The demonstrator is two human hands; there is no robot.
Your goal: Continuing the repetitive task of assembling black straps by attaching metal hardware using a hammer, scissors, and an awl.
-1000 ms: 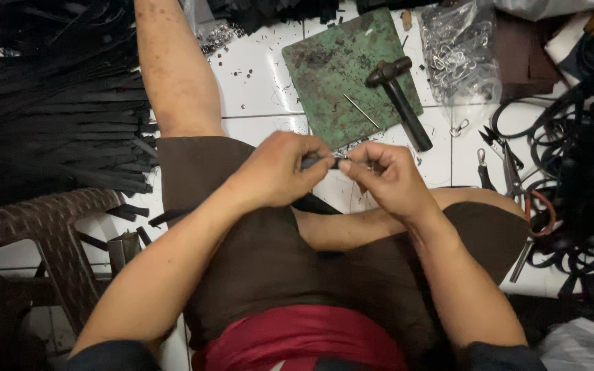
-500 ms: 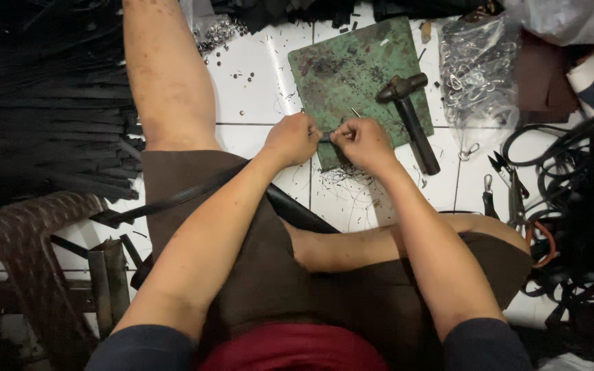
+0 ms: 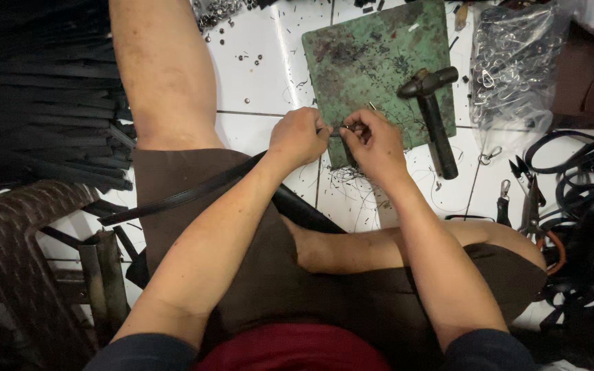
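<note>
Pinching a black strap end, both hands' fingers meet over the green mat

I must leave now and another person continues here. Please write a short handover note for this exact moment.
Left hand: pinches the end of a black strap that runs back across the lap.
Right hand: fingers work a small metal piece at the strap end; it is too small to identify.
Both hands are over the near edge of the green mat. The hammer lies untouched on the mat, pliers on the floor at right.
Done: strap brought to the mat. Left: fitting not visibly finished.
</note>
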